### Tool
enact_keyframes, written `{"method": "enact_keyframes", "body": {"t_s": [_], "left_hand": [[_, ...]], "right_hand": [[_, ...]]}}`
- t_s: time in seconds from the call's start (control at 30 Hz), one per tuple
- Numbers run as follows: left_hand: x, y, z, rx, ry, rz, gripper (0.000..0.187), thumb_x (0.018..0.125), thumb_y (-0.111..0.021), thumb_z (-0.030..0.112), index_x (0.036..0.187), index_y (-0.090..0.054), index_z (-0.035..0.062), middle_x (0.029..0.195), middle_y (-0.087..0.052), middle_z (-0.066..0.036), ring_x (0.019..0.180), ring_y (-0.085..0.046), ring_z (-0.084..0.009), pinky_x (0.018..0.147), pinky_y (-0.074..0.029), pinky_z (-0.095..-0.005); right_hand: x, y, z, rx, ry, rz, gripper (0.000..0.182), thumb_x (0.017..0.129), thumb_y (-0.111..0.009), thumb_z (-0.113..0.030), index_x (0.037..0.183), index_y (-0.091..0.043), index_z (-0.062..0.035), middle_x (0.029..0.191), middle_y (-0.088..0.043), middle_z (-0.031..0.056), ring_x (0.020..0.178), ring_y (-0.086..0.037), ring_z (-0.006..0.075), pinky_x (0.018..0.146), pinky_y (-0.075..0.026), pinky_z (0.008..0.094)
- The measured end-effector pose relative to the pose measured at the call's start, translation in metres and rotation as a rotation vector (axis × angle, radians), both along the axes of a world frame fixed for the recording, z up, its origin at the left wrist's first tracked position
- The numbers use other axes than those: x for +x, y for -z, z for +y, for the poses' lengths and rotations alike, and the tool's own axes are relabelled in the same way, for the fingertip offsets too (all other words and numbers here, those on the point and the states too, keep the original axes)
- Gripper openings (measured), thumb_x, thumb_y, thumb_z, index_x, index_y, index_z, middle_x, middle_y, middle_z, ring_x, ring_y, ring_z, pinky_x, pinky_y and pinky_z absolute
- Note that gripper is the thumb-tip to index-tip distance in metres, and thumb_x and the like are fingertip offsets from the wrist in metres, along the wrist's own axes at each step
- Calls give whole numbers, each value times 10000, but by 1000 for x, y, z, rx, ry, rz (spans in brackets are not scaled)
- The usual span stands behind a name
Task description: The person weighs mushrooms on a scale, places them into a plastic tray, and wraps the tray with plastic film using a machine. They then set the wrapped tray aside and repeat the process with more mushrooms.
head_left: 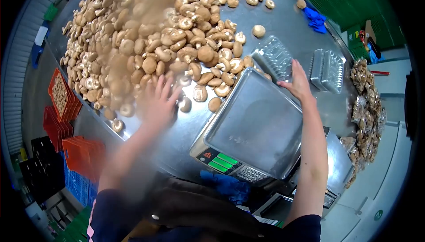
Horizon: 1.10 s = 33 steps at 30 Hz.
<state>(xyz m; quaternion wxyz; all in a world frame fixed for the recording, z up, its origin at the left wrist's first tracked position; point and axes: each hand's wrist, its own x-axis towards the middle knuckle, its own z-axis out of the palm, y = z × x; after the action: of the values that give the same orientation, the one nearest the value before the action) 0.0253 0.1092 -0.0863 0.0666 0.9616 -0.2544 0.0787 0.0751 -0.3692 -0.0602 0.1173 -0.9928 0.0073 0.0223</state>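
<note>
A big heap of brown mushrooms (pixel 146 42) covers the far half of a steel table (pixel 283 25). My left hand (pixel 158 102) is blurred, fingers spread, at the near edge of the heap, touching loose mushrooms. My right hand (pixel 297 82) reaches past the far corner of a digital scale (pixel 254 124) and grips the edge of a clear plastic tray (pixel 274 58). The scale's steel pan holds nothing.
A stack of clear plastic trays (pixel 327 70) lies right of the scale. Packed mushroom bags (pixel 367 104) line the right edge. Blue gloves (pixel 316 19) lie at the back and a blue cloth (pixel 228 186) lies near me. Red crates (pixel 66 104) stand left, below the table.
</note>
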Motion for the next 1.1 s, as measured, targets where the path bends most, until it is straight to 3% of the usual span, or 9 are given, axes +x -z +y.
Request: {"method": "enact_keyframes", "body": {"t_s": [0.3, 0.5, 0.63, 0.73, 0.8, 0.9, 1.0, 1.03, 1.1], "left_hand": [[-32, -19, 3, -453, -117, 77, 587, 759, -637, -21, 1316, -478, 73, 1419, -429, -145, 1391, -291, -385, 1121, -249, -497], [-46, -60, 19, -610, -124, 121, 570, 793, -665, 78, 1321, -460, 17, 1402, -446, -193, 1358, -361, -388, 1104, -304, -474], [-43, -104, 28, -1088, -136, 342, 831, 815, -704, 304, 1467, -267, 32, 1450, -402, -178, 1353, -384, -310, 1104, -312, -431], [-50, -124, 41, -1168, -119, 459, 746, 754, -738, 234, 1394, -416, 23, 1331, -518, -154, 1235, -489, -264, 1039, -382, -387], [-61, -127, 68, -1052, -189, 954, 270, 883, -680, 176, 1060, -571, 5, 835, -691, -72, 645, -659, -130, 540, -506, -222], [-100, -93, 107, -1089, -533, 1175, 168, 946, -582, 168, 967, -542, 6, 782, -687, -110, 422, -587, -132, 337, -389, -199], [-135, -77, 126, -1036, -834, 1420, 157, 975, -494, 121, 1026, -511, -26, 843, -689, -158, 439, -600, -131, 324, -382, -182], [-153, -53, 135, -1267, -901, 1477, 148, 967, -452, 54, 1078, -476, -41, 926, -682, -197, 495, -626, -141, 347, -438, -186], [-151, -49, 129, -1443, -1060, 1549, 231, 942, -412, -20, 1169, -416, -64, 1005, -659, -250, 559, -652, -168, 455, -552, -216]], "right_hand": [[4, -20, 31, -83, 96, -120, 922, 511, -898, -287, 1268, -461, 6, 1155, -594, 205, 1130, -524, 381, 1024, -375, 424], [-6, -72, 65, 192, 160, -224, 909, 578, -851, -315, 1326, -443, 2, 1237, -575, 221, 1174, -529, 379, 1033, -393, 431], [-52, -142, 163, 527, -331, 85, 913, 625, -825, -344, 1398, -420, -77, 1278, -571, 201, 1192, -541, 326, 1011, -423, 407], [-98, -144, 241, 789, -628, 636, 829, 719, -768, -372, 1421, -408, -120, 1290, -572, 175, 1176, -561, 290, 992, -447, 388], [-125, -105, 267, 1380, -453, 1090, 736, 847, -654, -429, 1442, -365, -106, 1249, -585, 184, 1164, -571, 277, 1016, -439, 381], [-170, -55, 288, 2027, 181, 1287, 752, 921, -555, -422, 1479, -230, -37, 1247, -561, 257, 1079, -624, 335, 935, -508, 400], [-206, -25, 317, 1644, 423, 1208, 650, 987, -478, -328, 1478, -176, -29, 1171, -593, 247, 860, -689, 318, 714, -588, 379], [-222, -17, 334, 1484, 375, 1068, 622, 984, -486, -216, 1472, -154, -21, 1105, -614, 238, 717, -692, 279, 536, -574, 332], [-229, -6, 351, 1413, 422, 947, 562, 972, -443, -66, 1459, -170, -6, 1027, -639, 225, 617, -657, 246, 490, -549, 319]]}}
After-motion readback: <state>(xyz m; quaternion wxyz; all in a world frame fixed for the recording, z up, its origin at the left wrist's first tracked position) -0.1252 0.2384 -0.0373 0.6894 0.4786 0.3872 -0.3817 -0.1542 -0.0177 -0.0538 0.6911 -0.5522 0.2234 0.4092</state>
